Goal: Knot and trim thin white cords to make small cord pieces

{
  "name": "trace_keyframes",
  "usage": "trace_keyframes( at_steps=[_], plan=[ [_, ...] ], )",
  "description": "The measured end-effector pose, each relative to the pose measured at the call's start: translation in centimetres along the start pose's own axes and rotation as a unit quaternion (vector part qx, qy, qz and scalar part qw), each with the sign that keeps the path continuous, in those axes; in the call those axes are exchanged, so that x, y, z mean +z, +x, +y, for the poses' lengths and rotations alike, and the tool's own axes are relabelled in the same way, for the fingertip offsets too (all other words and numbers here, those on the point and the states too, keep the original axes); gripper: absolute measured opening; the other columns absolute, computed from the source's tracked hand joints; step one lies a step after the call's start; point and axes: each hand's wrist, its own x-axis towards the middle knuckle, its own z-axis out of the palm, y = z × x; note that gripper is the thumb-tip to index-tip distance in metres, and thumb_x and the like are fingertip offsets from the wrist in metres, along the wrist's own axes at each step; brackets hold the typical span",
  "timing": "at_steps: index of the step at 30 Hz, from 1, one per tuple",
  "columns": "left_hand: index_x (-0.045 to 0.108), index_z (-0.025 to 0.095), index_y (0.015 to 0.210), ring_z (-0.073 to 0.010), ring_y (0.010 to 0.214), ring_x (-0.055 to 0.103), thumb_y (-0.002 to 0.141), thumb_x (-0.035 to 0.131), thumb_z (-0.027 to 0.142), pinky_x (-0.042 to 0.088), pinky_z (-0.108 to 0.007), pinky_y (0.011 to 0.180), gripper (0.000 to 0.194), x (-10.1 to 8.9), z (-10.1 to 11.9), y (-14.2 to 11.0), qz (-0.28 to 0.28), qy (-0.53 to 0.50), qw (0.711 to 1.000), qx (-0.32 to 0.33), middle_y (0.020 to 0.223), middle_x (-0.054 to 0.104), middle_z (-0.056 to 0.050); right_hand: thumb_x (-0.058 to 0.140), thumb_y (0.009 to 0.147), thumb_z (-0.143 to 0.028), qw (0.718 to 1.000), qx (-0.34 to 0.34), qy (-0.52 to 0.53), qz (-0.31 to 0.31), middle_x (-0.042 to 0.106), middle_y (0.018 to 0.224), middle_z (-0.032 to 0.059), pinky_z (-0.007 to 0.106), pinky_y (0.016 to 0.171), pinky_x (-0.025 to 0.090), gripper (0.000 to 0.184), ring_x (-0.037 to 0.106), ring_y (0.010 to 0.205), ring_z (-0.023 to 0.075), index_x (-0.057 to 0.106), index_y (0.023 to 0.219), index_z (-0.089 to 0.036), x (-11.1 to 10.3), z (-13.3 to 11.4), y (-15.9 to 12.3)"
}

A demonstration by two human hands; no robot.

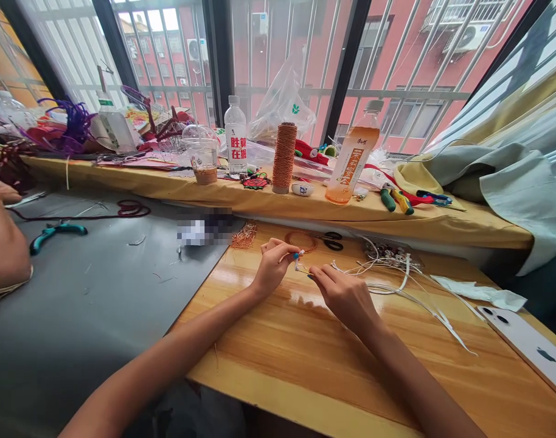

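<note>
Above the wooden table, my left hand pinches a small white piece. A spot of blue shows at its fingertips; whether it belongs to the piece or to a nail I cannot tell. My right hand is closed on a thin, golden needle-like tool, its tip close to white material hanging below my left fingers. Whether tip and material touch is too small to make out. Flat white cords lie behind and right of my right hand.
Black-handled scissors, a coil of copper-coloured wire and a tray of beads lie behind my hands. A phone rests at right. Bottles and a thread spool line the sill. Another person's arm is at left, near pliers.
</note>
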Motion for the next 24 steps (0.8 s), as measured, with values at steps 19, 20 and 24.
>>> trace_keyframes(
  at_steps=[19, 20, 24],
  plan=[
    [0.066, 0.021, 0.077, -0.0153, 0.082, 0.044, 0.075, 0.055, 0.023, 0.035, -0.028, 0.078, 0.011, 0.2, 1.1, 0.1, -0.181, -0.060, 0.981, 0.029, 0.078, 0.058, -0.002, 0.044, 0.081, -0.036, 0.901, 0.195, 0.387, -0.006, 0.057, 0.061, 0.0018, 0.022, 0.052, 0.036, 0.027, 0.050, 0.056, 0.0121, 0.057, 0.069, -0.016, -0.9, 0.5, 0.8],
    [0.065, 0.020, 0.079, -0.0153, 0.083, 0.045, 0.076, 0.053, 0.023, 0.036, -0.028, 0.078, 0.013, 0.2, 1.1, 0.1, -0.176, -0.050, 0.983, 0.019, 0.079, 0.058, -0.003, 0.043, 0.082, -0.034, 0.911, 0.198, 0.362, 0.012, 0.057, 0.060, 0.0022, 0.022, 0.053, 0.036, 0.028, 0.050, 0.056, 0.0123, 0.056, 0.066, -0.016, -0.8, 0.4, 0.7],
    [0.060, 0.016, 0.089, -0.0136, 0.081, 0.049, 0.081, 0.045, 0.027, 0.039, -0.026, 0.074, 0.021, -0.1, 1.4, 0.2, -0.095, -0.054, 0.994, -0.031, 0.086, 0.058, -0.005, 0.043, 0.082, -0.029, 0.920, 0.224, 0.309, 0.087, 0.060, 0.065, 0.0032, 0.022, 0.056, 0.038, 0.022, 0.053, 0.058, 0.0127, 0.056, 0.071, -0.016, -0.6, 0.1, 0.4]
  ],
)
